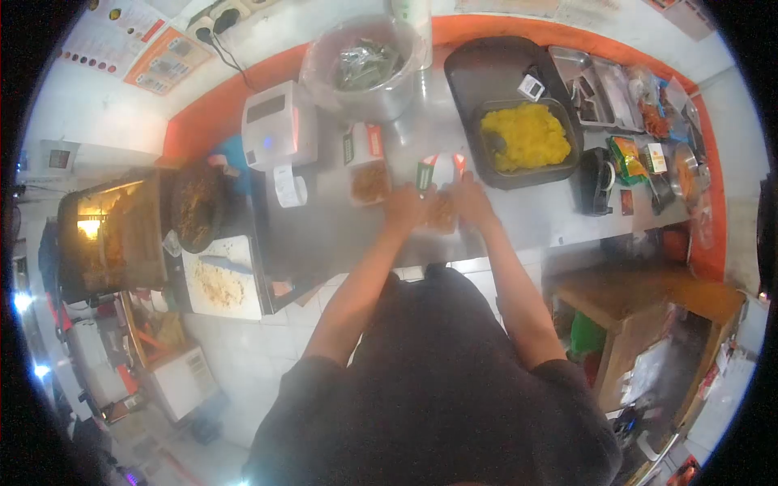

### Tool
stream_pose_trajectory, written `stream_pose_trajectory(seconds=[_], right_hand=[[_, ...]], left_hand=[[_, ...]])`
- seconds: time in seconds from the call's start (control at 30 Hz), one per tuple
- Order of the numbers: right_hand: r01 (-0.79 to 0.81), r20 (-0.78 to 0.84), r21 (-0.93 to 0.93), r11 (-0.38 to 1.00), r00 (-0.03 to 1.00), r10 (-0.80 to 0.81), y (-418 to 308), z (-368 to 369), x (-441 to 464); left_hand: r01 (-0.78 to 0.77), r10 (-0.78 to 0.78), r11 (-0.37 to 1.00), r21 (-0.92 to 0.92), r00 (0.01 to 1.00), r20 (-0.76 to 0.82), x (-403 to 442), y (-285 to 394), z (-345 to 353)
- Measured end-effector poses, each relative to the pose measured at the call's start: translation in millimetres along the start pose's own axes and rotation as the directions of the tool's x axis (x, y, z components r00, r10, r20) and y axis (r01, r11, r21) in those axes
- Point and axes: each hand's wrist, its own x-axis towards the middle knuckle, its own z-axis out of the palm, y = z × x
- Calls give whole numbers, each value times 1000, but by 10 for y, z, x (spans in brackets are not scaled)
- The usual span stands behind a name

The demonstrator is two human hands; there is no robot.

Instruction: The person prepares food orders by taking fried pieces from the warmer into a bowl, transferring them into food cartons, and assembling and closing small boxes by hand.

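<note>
A paper takeaway box (442, 171), white with red and green print, stands on the steel counter in front of me with its lid up and brown food in its near part. My left hand (408, 207) grips its left side and my right hand (472, 202) its right side, fingers bent around the edges; fingertips are blurred. Just left of my left hand, a second takeaway box (362, 144) lies open with brown food inside. To the right is a dark tray (485, 166) of yellow food (527, 136), apart from my hands.
A label printer (278, 125) with a paper strip hanging out stands left on the counter (316, 235). Behind is a lined bucket (324, 97). At right are a black tape dispenser-like object (597, 182), packets (629, 158) and metal trays (571, 61). A cutting board with a knife (224, 263) sits far left.
</note>
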Motion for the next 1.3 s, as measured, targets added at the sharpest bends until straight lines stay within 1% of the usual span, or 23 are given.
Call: stream_pose_trajectory(seconds=[0.03,0.07,0.17,0.2,0.23,0.33,0.37,0.4,0.47,0.53,0.6,0.63,0.67,0.7,0.73,0.8,0.83,0.87,0.9,1.0,1.07,1.2,1.3], right_hand=[[38,-23,-21,999,999,-39,-60,-82,-90],[34,-59,80,996,998,-29,-122,-145,-189],[38,-41,253,967,999,-29,-67,-191,-298],[41,14,322,946,999,-48,4,-176,-323],[41,15,323,945,999,-48,73,-167,-347],[246,-77,318,916,969,-234,158,-87,-374],[304,-71,88,949,952,-298,209,-60,-383],[352,-56,-147,924,930,-363,232,-30,-401],[405,-36,-212,890,906,-421,266,-26,-453],[447,-24,-284,848,881,-473,166,-71,-503],[263,123,-275,925,964,-237,32,-147,-590],[343,100,-154,927,938,-331,66,-154,-622],[366,115,-161,917,929,-351,61,-169,-637],[397,139,24,917,907,-397,48,-205,-646],[407,156,208,889,884,-441,-54,-304,-642],[17,395,352,936,904,-164,-354,-513,-723],[-346,484,651,676,875,-17,-450,-548,-765],[-611,612,760,219,787,71,-486,-559,-798],[-572,566,815,90,820,84,-301,-374,-777],[-476,425,857,197,870,251,-166,-218,-750],[-472,409,841,264,875,259,-83,-145,-748],[-422,336,762,491,906,258,63,27,-718],[-479,403,801,360,875,267,37,43,-725]], left_hand=[[63,-56,998,-27,978,199,39,35,-15],[59,-53,998,-25,978,200,52,13,49],[-22,31,994,-104,996,80,10,-185,352],[-118,104,970,-213,992,-73,-83,-253,377],[-224,155,926,-303,960,-234,-116,-328,448],[-308,290,926,-217,951,-110,62,-1026,1135],[-346,328,929,-129,934,-142,-19,-1073,1216],[-316,297,942,-116,942,-156,-83,-1095,1198],[-134,165,977,-165,968,191,-151,-1078,1091],[-61,116,956,-287,977,179,-309,-1013,898],[1,77,911,-412,982,172,-460,-800,606],[266,-75,792,-549,935,346,-538,-613,405],[394,-130,694,-602,892,433,-591,-564,398],[516,-184,579,-631,837,516,-644,-516,395],[510,-177,537,-672,847,502,-686,-537,484],[503,-180,480,-718,858,481,-735,-521,499],[516,-183,371,-772,856,484,-760,-434,358],[520,-183,259,-814,854,487,-774,-394,274],[516,-191,249,-819,856,481,-772,-415,319],[487,-335,290,-824,858,389,-730,-486,659],[506,-486,529,-681,839,245,-732,-493,850],[480,-458,637,-603,865,204,-738,-477,767],[509,-434,672,-538,859,271,-673,-493,697]])
